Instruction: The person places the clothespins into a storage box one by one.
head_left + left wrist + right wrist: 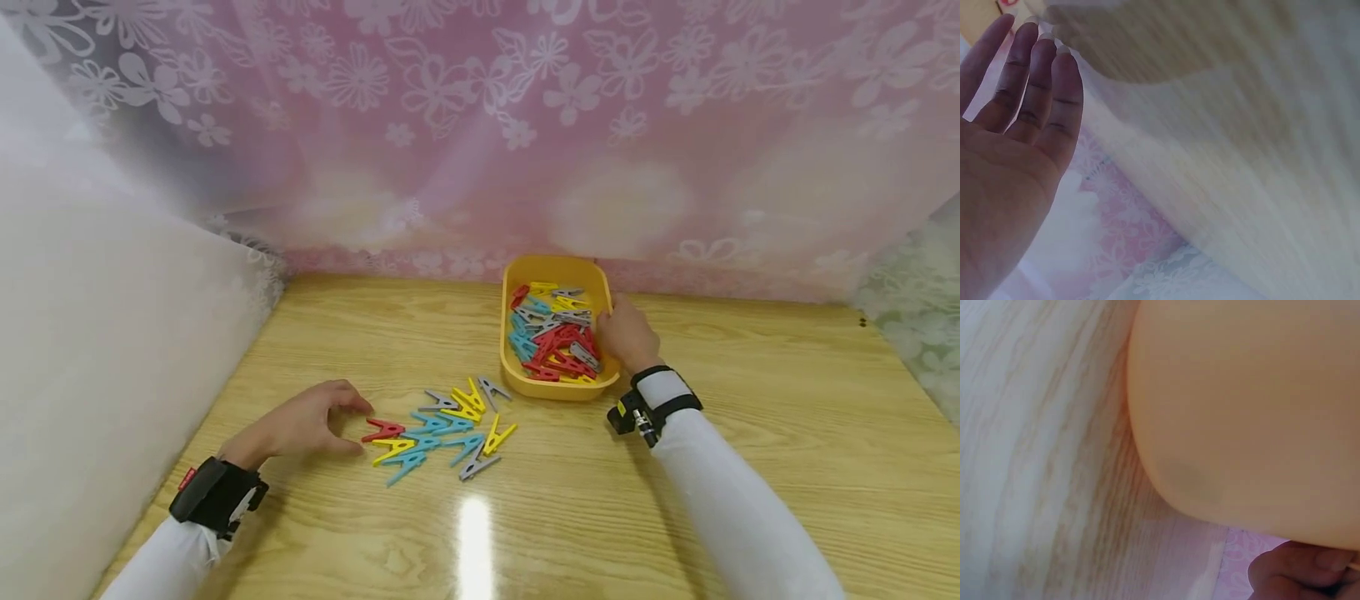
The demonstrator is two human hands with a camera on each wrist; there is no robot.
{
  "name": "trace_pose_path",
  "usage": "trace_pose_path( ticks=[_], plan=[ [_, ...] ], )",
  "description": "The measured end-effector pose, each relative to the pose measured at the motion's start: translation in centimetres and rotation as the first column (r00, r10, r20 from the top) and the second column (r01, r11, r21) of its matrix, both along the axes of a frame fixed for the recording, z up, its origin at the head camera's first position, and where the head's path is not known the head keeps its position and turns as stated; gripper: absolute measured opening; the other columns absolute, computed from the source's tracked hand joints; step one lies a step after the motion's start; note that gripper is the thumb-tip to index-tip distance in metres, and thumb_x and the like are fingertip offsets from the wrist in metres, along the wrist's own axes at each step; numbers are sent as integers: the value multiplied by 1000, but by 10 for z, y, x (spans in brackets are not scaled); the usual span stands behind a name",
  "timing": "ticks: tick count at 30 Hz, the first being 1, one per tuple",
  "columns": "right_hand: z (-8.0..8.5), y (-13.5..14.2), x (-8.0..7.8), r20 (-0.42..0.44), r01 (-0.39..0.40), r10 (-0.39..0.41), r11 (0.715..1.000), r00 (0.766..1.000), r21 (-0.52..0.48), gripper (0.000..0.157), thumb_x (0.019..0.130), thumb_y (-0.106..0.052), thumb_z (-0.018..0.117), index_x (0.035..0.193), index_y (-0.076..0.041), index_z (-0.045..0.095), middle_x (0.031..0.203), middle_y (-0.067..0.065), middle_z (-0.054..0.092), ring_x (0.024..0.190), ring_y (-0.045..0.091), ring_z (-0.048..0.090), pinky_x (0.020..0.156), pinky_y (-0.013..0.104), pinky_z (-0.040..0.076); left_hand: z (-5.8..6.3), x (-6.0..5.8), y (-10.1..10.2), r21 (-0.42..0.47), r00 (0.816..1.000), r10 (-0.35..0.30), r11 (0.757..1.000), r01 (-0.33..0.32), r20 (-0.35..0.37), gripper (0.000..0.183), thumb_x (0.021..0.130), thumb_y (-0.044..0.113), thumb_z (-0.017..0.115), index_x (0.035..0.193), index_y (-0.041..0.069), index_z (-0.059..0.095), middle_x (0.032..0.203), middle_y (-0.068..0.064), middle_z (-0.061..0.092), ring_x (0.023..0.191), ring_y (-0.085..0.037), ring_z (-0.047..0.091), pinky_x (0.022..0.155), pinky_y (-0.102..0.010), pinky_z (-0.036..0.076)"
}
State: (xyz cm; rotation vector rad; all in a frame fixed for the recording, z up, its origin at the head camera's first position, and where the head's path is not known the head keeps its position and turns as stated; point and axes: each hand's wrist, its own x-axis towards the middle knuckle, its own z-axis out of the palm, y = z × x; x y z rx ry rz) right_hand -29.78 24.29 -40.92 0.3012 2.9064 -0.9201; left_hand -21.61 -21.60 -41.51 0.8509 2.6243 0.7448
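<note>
Several plastic clothespins lie in a loose spread on the table in the head view, among them a red clothespin, a yellow clothespin and a grey clothespin. Just left of the red one is my left hand, thumb and fingers apart with nothing between them; its palm shows in the left wrist view. My right hand grips the right rim of a yellow plastic tub with many mixed clothespins inside. In the right wrist view the tub's outer wall hides most of the scene.
The wooden table runs back to a pink floral curtain, close behind the tub. A white cloth hangs along the left side, and a pale patterned cloth at the right. Light glares off the table in front of the loose clothespins.
</note>
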Motion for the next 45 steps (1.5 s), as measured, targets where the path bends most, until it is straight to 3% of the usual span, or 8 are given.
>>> trace_pose_path(
  ticks=[13, 18, 23, 28, 34, 38, 40, 45],
  plan=[
    [-3, 1, -1, -15, 1, -1, 999, 1000, 46, 43, 100, -23, 35, 135, 2, 38, 110, 22, 59, 86, 32, 62, 56, 38, 49, -7, 5, 8, -24, 996, 41, 999, -43, -74, 26, 76, 31, 80, 97, 22, 68, 96, 9, 58, 84, -13, 52, 73, -33, 43],
    [-3, 0, -4, -23, 10, -9, 999, 1000, 35, 43, 100, -23, 35, 135, 1, 39, 111, 21, 59, 86, 31, 61, 57, 38, 48, 1, -7, 6, 39, 996, 91, 995, -91, -4, 26, 79, 27, 78, 99, 13, 69, 88, 6, 62, 76, -12, 56, 68, -30, 47],
    [-2, -3, -5, -19, 7, -7, 999, 1000, 34, 43, 101, -23, 35, 137, 0, 37, 113, 21, 59, 86, 30, 61, 55, 36, 49, 18, -27, 13, 146, 986, 168, 976, -163, -18, 31, 82, 26, 76, 104, 6, 69, 86, 2, 63, 76, -15, 57, 66, -32, 48],
    [0, -1, -4, -2, 19, -19, 1000, 1000, 17, 43, 102, -23, 35, 138, 0, 36, 114, 21, 59, 87, 31, 62, 57, 38, 49, 36, -55, 57, 238, 975, 210, 953, -188, -70, 35, 85, 30, 74, 110, 6, 68, 98, -6, 66, 84, -18, 57, 71, -36, 48],
    [2, -1, -1, 5, 40, -40, 999, 999, 16, 43, 102, -24, 36, 138, -1, 37, 113, 20, 59, 88, 30, 61, 61, 40, 50, 53, -95, 139, 256, 971, 203, 952, -167, -122, 36, 84, 34, 72, 110, 9, 68, 101, -6, 66, 88, -20, 57, 72, -36, 47],
    [0, -2, 0, 5, 41, -41, 999, 999, 14, 44, 101, -24, 37, 139, -2, 36, 115, 20, 59, 90, 31, 61, 66, 43, 51, 52, -119, 189, 212, 973, 159, 970, -123, -165, 38, 84, 33, 72, 112, 8, 68, 103, -6, 66, 91, -22, 59, 75, -36, 47],
    [-1, -3, 0, 4, 43, -43, 999, 999, 17, 44, 101, -24, 38, 139, -2, 36, 116, 20, 59, 92, 32, 61, 69, 45, 51, 48, -128, 204, 171, 972, 127, 981, -93, -197, 51, 84, 36, 72, 126, 9, 61, 113, -8, 64, 99, -24, 59, 82, -38, 47],
    [-3, -3, 0, 0, 46, -46, 999, 999, 19, 44, 101, -24, 38, 139, -2, 37, 115, 20, 59, 92, 32, 60, 69, 45, 51, 35, -135, 214, 132, 949, 148, 985, -115, -280, 68, 86, 36, 71, 143, 12, 43, 134, -10, 53, 118, -28, 51, 96, -43, 41]
  ],
)
